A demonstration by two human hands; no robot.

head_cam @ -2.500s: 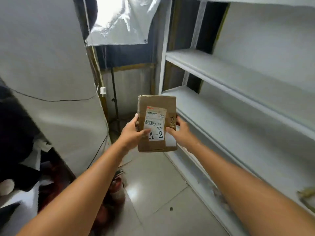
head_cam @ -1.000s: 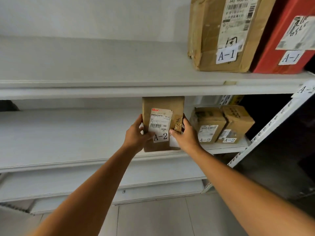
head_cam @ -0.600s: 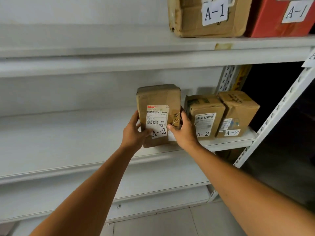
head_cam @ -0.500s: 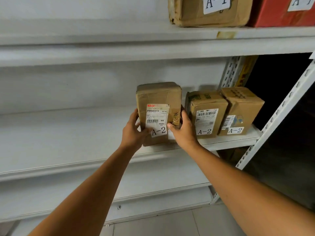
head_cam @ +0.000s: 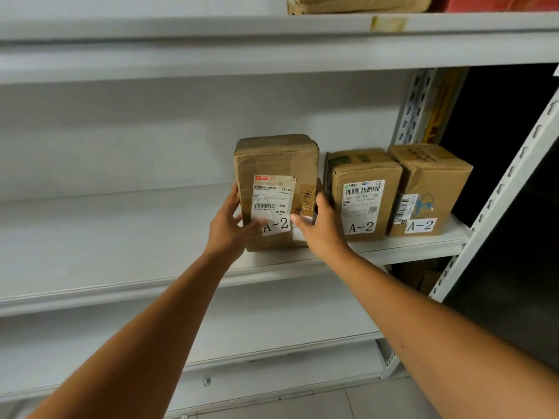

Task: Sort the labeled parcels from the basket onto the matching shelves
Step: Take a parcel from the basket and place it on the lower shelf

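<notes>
Two-handed step: seating tall A-2 parcel (head_cam: 276, 164) upright on middle shelf (head_cam: 121, 237), near the front edge; contact underneath unclear.
Method: slide it back squarely, label outward, alongside neighbouring A-2 box (head_cam: 361, 189) without nudging it; let go once it stands.
Left hand (head_cam: 230, 228): thumb on front label, fingers along left side, grasping parcel.
Right hand (head_cam: 323, 234): thumb on lower front, fingers tucked behind right side, grasping parcel.

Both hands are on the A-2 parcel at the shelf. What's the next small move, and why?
Probably release it and draw both hands back. The parcel appears to stand upright on the shelf, label outward, beside a middle box and an end box, both marked A-2, so it seems placed. The left hand and right hand grip its sides.
</notes>
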